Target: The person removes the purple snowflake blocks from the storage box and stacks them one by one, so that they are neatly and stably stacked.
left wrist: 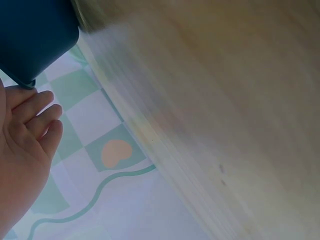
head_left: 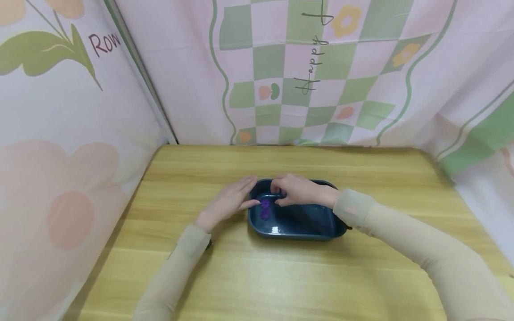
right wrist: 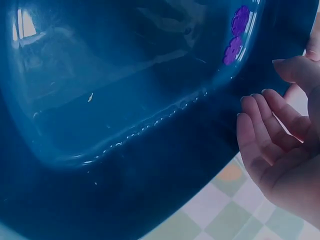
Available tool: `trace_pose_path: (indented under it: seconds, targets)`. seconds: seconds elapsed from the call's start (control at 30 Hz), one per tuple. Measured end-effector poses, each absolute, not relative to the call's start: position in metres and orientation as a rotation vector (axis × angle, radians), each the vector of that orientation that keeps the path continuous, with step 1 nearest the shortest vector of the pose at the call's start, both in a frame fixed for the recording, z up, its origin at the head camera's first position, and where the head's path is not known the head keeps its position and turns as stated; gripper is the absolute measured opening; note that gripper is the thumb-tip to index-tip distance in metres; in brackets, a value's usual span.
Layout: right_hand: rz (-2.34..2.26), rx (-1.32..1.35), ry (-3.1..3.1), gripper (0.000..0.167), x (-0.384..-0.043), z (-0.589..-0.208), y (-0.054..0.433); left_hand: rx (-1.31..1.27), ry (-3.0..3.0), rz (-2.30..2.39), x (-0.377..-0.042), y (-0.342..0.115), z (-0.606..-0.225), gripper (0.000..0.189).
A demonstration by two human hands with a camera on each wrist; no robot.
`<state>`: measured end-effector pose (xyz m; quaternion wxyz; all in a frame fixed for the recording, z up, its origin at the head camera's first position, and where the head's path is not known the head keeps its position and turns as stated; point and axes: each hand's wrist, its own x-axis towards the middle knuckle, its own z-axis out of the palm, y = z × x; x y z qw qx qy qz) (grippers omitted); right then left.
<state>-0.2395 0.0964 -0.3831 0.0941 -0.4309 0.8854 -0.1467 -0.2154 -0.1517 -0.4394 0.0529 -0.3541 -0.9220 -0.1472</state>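
A dark blue, glossy rectangular basin (head_left: 303, 220) with rounded corners sits on the table. Two small purple flower-shaped pieces (right wrist: 240, 21) lie side by side on its floor at the left end. My left hand (head_left: 230, 198) rests against the basin's left rim, fingers extended and thumb reaching over the edge. Above the basin's far left part is my right hand (head_left: 297, 191), its fingers loosely bent and the thumb apart. In the right wrist view nothing shows between the right hand's fingers (right wrist: 255, 112). The left wrist view shows the left fingers (left wrist: 35, 107) beside the basin's rim.
The basin stands on a light wood-grain table (head_left: 192, 169). A patterned curtain (head_left: 297, 71) with checks hangs behind the far table edge, and another printed curtain (head_left: 60, 178) hangs at the left. A small pale speck (right wrist: 90, 96) shows in the basin.
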Motion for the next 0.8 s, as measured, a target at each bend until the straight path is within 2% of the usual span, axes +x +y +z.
trace_pose_path:
  seconds: [0.8]
  targets:
    - [-0.455,-1.292,2.556,0.025,-0.248,-0.413,0.077,-1.060,-2.821,-0.400,-0.217,-0.154,-0.443,0.072]
